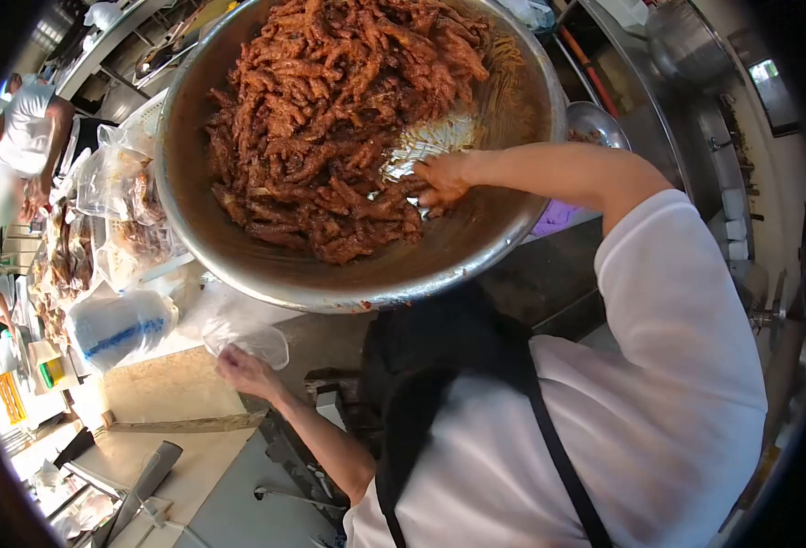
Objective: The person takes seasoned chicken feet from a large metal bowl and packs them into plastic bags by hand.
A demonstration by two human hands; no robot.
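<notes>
A large round metal basin holds a big heap of chicken feet coated in reddish-brown sauce. Inside it, my right hand reaches to the near right edge of the heap, fingers apart and their tips against the chicken feet. Bare shiny metal and smeared sauce show beside that hand. Lower left, outside the basin, my left hand pinches a thin clear plastic bag, which hangs over the edge of a white surface. Its fingers are closed on the bag's near side.
Left of the basin lie a pack of plastic bags with blue print and filled clear bags. A smaller metal bowl and something purple sit at the right. Another person stands at the far left.
</notes>
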